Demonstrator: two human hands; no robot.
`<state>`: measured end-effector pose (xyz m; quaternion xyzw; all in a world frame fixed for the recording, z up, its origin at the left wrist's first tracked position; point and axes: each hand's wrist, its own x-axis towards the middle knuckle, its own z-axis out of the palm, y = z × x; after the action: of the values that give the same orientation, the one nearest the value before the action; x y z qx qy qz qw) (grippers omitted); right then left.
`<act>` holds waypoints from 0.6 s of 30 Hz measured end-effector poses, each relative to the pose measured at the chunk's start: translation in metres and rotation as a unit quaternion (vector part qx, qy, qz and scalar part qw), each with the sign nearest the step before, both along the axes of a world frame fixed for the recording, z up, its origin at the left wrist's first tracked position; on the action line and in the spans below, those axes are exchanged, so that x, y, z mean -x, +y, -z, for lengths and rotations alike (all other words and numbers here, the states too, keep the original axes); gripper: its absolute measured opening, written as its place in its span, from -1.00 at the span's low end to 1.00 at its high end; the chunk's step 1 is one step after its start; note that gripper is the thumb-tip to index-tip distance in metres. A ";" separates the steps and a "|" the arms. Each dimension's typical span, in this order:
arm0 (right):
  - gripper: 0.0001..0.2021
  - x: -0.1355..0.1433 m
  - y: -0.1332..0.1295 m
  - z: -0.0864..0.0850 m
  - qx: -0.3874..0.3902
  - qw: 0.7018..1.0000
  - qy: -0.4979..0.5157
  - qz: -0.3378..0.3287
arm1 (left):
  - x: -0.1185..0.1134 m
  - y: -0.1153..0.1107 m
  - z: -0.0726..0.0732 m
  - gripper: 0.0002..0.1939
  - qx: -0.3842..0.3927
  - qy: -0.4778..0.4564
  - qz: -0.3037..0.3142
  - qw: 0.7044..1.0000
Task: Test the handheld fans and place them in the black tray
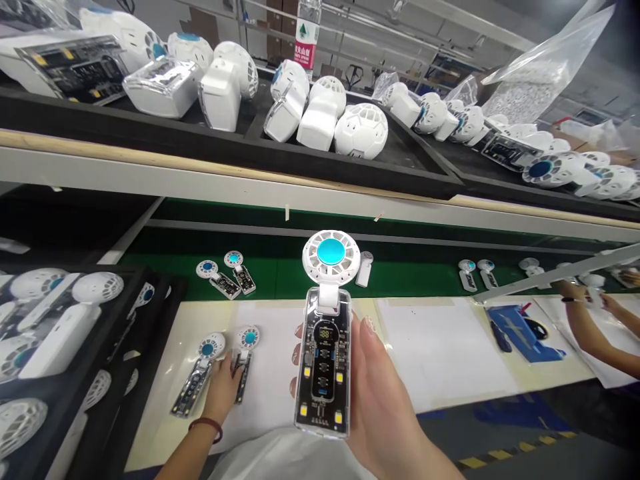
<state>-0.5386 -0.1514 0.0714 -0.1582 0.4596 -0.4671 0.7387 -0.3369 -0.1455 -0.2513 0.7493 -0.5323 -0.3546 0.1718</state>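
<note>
Right hand [380, 393] gripping clear fan [325, 333] upright, fingers wrapped round its body. Left hand [225, 387] flat on bench, fingertips pressing second fan [245, 360], third fan [197, 375] just beside.

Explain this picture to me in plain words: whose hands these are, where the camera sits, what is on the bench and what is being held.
There is no machine here: a person works with bare hands, and the camera sits on their head, looking forward and down. The right hand holds up a small fan with a clear body, a circuit board inside and a white round head with a blue centre. The left hand rests on the white bench, touching one of two similar fans lying there. Beyond runs a green belt carrying more fans. Black trays of white fans fill the shelf above and the left side. At the far right, another person's arm reaches over the bench.
</note>
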 end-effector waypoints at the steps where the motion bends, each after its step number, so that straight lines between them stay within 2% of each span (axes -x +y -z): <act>1: -0.58 0.000 0.000 -0.001 -0.001 1.000 0.000 -0.001 | -0.005 0.002 0.000 -0.59 0.022 -0.023 0.021 0.999; 4: -0.55 0.000 -0.001 0.001 0.007 1.000 -0.006 0.005 | -0.024 0.007 -0.008 -0.57 0.066 -0.099 0.057 0.991; 7: -0.53 -0.002 -0.001 0.004 0.022 1.000 -0.011 0.005 | -0.049 0.010 -0.014 -0.48 0.063 -0.184 0.022 0.981; 9: -0.55 -0.004 -0.001 0.004 0.020 1.000 -0.023 0.002 | -0.067 0.011 -0.010 -0.38 0.024 -0.215 0.001 0.976; 11: -0.57 -0.006 0.000 0.002 0.021 0.999 -0.037 0.003 | -0.082 0.009 -0.003 -0.32 -0.034 -0.209 0.013 0.977; 13: -0.57 -0.007 0.002 0.000 0.023 0.999 -0.046 0.007 | -0.092 0.006 0.005 -0.39 -0.086 -0.180 0.043 0.979; 18: -0.52 -0.007 0.004 0.002 0.025 0.998 -0.051 -0.002 | -0.090 -0.001 0.017 -0.61 -0.151 -0.130 0.069 0.977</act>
<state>-0.5314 -0.1471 0.0696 -0.1531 0.4091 -0.4848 0.7578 -0.2469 -0.1465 -0.2679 0.7675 -0.5411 -0.3416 -0.0392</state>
